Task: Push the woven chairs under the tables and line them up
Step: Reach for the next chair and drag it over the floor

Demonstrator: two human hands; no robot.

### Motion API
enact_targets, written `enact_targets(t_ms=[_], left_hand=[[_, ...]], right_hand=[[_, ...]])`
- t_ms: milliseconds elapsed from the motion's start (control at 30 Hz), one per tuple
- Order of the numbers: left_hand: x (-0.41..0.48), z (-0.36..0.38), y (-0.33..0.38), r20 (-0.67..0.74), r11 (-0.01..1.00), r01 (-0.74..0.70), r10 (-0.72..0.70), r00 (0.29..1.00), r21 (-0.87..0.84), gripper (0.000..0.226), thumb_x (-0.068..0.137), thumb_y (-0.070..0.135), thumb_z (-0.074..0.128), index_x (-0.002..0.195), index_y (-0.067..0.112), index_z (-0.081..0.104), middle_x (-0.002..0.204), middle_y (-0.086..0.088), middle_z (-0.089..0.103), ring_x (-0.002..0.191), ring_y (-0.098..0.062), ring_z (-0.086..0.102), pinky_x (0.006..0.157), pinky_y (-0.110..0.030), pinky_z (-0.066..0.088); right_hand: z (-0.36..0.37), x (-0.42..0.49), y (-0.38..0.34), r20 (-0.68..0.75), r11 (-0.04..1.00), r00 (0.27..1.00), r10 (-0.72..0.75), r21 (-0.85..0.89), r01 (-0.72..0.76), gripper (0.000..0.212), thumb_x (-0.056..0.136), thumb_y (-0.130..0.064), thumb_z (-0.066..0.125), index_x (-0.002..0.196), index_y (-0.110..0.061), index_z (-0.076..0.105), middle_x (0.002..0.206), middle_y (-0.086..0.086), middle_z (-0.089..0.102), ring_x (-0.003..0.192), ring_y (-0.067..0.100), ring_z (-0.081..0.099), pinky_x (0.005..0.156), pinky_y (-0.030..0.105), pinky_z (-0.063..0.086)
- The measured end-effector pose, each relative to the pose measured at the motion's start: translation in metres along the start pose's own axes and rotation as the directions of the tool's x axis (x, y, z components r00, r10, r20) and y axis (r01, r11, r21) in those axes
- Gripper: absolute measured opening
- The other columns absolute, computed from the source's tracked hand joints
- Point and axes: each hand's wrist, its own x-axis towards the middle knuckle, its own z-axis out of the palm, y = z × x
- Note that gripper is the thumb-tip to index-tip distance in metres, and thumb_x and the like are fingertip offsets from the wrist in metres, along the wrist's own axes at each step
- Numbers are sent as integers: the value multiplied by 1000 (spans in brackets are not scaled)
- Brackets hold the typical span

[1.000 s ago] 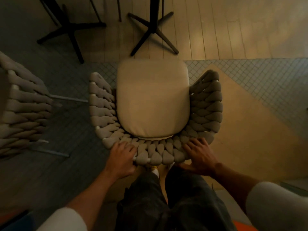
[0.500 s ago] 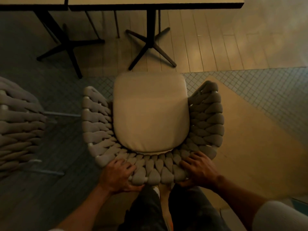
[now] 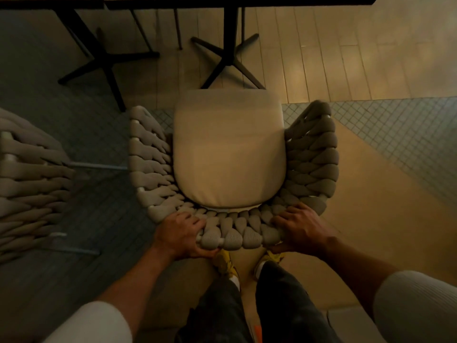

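A woven chair [image 3: 312, 157] with thick grey rope weave and a cream seat cushion [image 3: 228, 152] stands right in front of me, facing a table [image 3: 237, 1] at the top of the view. My left hand [image 3: 179, 235] grips the left part of the chair's curved backrest. My right hand [image 3: 300, 227] grips the right part of the same backrest. The cushion's front edge lies just short of the table's black cross base [image 3: 228, 58]. A second woven chair [image 3: 27, 179] stands to the left, cut off by the frame edge.
A second table's black cross base [image 3: 106, 58] stands at the upper left, with thin dark legs [image 3: 176, 28] between the bases. The floor changes from wood planks to small tiles under the chair. My legs and yellow shoes [image 3: 226, 262] are directly behind the chair.
The chair has moved forward toward the table, and the tabletop edge has come into view at the top. Both hands stay gripped on the backrest, and my feet have stepped closer.
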Motion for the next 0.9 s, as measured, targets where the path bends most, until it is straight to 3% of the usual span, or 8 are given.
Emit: enact_targets(t_ms=[333,467,600,900], left_hand=[[31,-3,-19,23,999,38,-37,999,-16,76,70,97,50,86,26,73,84,6,74,77,-20,67,69,-33,49],[57,-11,-32,16,998,59,-59,998,-1,73,68,96,53,84,27,73,83,6,75,76,-20,67,66,-32,49],[90,-20,-55,13,998,58,-58,998,5,67,65,92,62,81,28,72,78,6,74,73,-20,67,61,-31,48],[136,-30,-90,30,995,103,-103,994,19,67,65,92,60,80,27,72,78,9,73,75,-17,67,62,-29,45]], right_hand=[[-11,29,31,29,999,999,-23,-23,23,96,74,-101,19,119,-31,66,106,-6,72,96,23,67,90,38,43],[-18,52,54,13,998,999,-43,-52,43,87,74,-100,31,114,-31,67,101,-6,71,92,22,67,86,37,44],[-30,81,77,-15,998,999,-37,-55,36,85,73,-99,34,113,-31,67,101,-7,72,92,22,67,86,37,44],[-54,133,121,-16,995,996,-88,-51,87,84,75,-99,35,110,-30,68,100,-7,71,90,22,67,84,35,46]])
